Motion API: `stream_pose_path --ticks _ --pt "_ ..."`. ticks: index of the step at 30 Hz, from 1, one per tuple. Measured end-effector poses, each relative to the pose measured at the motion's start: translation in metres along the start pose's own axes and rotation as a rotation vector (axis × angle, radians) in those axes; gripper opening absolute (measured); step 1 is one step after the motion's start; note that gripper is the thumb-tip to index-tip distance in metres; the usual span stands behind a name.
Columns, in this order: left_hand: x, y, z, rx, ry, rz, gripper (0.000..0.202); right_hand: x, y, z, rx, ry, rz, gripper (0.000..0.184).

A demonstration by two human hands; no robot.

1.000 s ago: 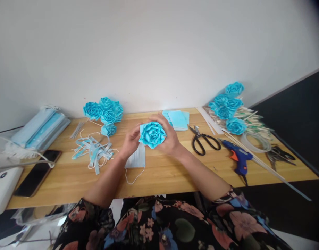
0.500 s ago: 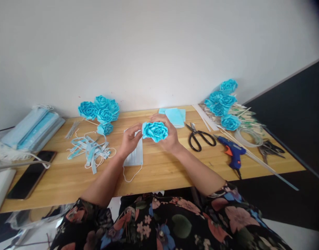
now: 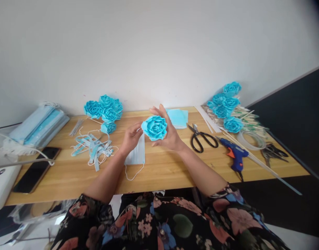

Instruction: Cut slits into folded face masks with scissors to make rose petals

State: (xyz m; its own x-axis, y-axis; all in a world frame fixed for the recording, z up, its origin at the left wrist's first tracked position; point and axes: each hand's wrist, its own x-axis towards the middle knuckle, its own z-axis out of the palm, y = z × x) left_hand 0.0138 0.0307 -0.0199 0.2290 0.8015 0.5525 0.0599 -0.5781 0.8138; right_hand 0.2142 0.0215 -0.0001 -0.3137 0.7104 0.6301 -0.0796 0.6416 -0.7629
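A blue rose-like flower (image 3: pixel 154 127), made of layered, frilled petals, is held up in front of me with its face toward the camera. Behind it and on its right side, my right hand (image 3: pixel 171 135) supports it, thumb low and fingers curving up past the rim. My left hand (image 3: pixel 132 137) pinches the edge of a petal on the flower's left side. Under my left hand lies a pale blue face mask (image 3: pixel 137 152) with a white ear loop. Light blue cut sheets (image 3: pixel 178 118) rest just beyond my right hand.
Finished blue flowers (image 3: pixel 105 109) stand at left, others (image 3: pixel 225 102) at right. Cut mask strips (image 3: pixel 93 148), a phone (image 3: pixel 35 170) and a mask stack (image 3: pixel 36 125) are on the left. Black-handled scissors (image 3: pixel 198 136), a blue glue gun (image 3: pixel 234 152) and pliers (image 3: pixel 272 152) lie right.
The flower has turned and tilted, so its face shows rounder and fuller. My right hand's fingers have spread upward around it. My left hand stays at its left edge; the view shifted slightly.
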Motion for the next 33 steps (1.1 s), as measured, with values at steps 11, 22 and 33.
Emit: stream_pose_path --ticks 11,22,33 --pt "-0.007 0.002 0.003 -0.008 0.106 0.012 0.055 -0.001 0.008 0.0 -0.165 0.202 0.116 0.096" --pt "-0.011 0.005 0.007 -0.048 0.102 -0.022 0.054 -0.004 0.009 0.005 -0.194 0.143 0.1 0.106" --pt "0.005 0.014 0.015 -0.053 0.121 -0.016 0.046 0.002 -0.014 -0.014 -0.18 0.107 0.082 0.08"
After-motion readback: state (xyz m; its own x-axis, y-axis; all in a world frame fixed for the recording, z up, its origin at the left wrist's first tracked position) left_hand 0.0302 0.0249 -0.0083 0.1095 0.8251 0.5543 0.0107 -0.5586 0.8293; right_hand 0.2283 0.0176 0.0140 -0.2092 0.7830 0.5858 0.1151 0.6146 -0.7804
